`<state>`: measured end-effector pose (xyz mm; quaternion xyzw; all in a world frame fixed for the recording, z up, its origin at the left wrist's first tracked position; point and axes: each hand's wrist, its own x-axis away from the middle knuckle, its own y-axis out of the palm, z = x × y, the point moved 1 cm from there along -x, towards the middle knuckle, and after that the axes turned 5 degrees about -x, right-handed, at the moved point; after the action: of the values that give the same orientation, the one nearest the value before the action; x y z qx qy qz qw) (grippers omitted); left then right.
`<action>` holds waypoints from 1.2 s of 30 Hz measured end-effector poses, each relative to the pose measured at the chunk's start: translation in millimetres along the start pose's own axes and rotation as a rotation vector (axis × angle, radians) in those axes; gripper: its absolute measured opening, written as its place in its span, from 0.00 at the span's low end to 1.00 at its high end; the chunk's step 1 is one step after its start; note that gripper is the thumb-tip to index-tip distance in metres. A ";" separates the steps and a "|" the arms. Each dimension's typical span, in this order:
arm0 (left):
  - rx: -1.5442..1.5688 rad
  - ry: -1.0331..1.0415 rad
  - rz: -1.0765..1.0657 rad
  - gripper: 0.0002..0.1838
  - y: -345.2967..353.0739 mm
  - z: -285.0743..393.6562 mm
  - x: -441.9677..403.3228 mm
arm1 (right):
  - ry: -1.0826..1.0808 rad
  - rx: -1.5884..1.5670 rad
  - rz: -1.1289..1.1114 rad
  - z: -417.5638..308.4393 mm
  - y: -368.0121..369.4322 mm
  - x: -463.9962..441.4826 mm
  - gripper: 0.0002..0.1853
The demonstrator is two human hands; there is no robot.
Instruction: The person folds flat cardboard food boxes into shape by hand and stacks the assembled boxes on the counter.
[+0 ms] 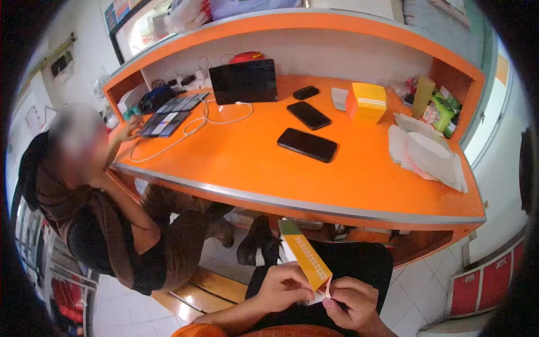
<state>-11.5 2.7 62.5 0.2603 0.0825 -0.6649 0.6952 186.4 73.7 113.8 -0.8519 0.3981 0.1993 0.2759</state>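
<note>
Over my lap, both hands hold a yellow cardboard box [309, 261] with rows of pale print and a green end. My left hand [282, 287] is closed round its near left side, thumb toward the lower edge. With thumb and fingers pinched together, my right hand [355, 302] grips a small pale flap at the box's near end. The box is tilted, its far end pointing up toward the desk. Its underside is mostly hidden by my fingers.
On the orange desk [241, 163] lie phones [307, 145], a tablet [244, 82], white cables, another yellow box [366, 103] and a stack of papers [426, 154]. A person [120, 224] sits at left, one hand at a dark folding device [164, 123]. A wooden bench [210, 289] is beside me.
</note>
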 end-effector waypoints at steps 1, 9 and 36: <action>0.064 -0.049 0.000 0.14 1.0 1.2 -1.2 | -0.034 0.039 -0.047 -2.4 -2.0 -2.8 0.06; 0.115 -0.026 -0.039 0.18 7.2 -23.3 2.0 | 0.086 0.163 -0.064 -10.3 -1.8 -6.4 0.05; -1.142 -0.352 -0.630 0.15 -5.5 15.1 -17.9 | 0.411 0.253 -0.335 41.8 -5.0 4.8 0.20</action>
<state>-22.2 11.5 82.3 -0.2965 0.3785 -0.7204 0.4998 188.2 99.8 80.5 -0.8870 0.3213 -0.0771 0.3227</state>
